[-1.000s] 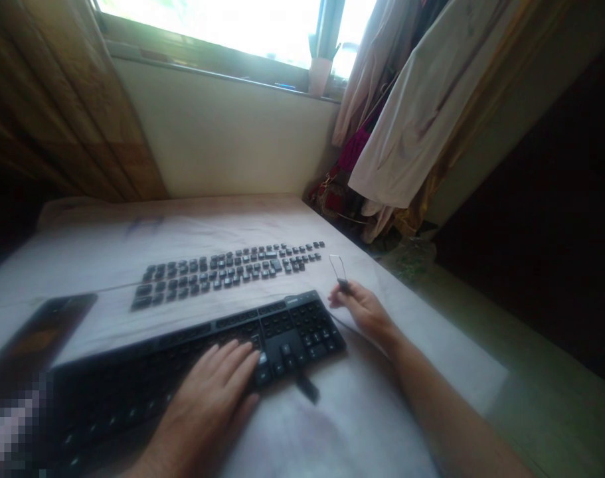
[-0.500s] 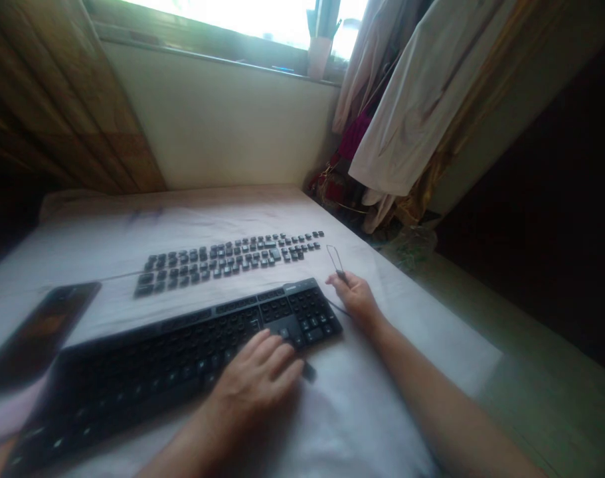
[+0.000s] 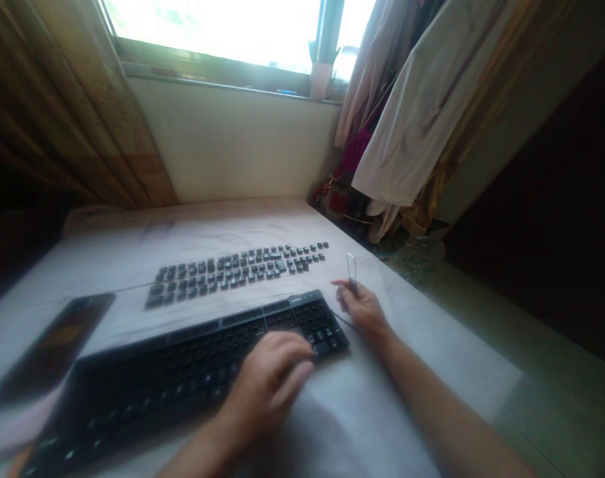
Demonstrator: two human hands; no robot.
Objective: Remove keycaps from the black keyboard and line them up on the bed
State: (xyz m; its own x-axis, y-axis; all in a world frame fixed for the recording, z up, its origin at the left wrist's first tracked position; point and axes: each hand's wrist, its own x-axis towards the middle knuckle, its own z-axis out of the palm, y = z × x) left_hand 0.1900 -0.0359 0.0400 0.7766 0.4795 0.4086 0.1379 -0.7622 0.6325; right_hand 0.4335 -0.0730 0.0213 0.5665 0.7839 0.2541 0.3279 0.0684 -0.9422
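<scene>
A black keyboard (image 3: 177, 362) lies slantwise on the white cloth, with many keycaps gone from its upper part and some still on the front rows and the number pad. My left hand (image 3: 275, 368) is over its right half, fingers curled toward the thumb; whatever they close on is hidden. To the right of the keyboard, my right hand (image 3: 366, 311) grips a wire keycap puller (image 3: 352, 271) by its dark handle, the wire loop pointing up and away. Beyond the keyboard, loose black keycaps (image 3: 232, 272) stand in rows.
A dark phone (image 3: 58, 342) lies left of the keyboard. A thin cable runs across the cloth behind it. The cloth-covered surface (image 3: 422, 345) ends at the right, above the floor. Clothes (image 3: 406, 113) hang at the back right, near a window sill with a cup (image 3: 321, 79).
My left hand has curled its fingers, and the small dark piece beside it no longer shows. My right hand has turned the puller more upright. The view has tilted up slightly.
</scene>
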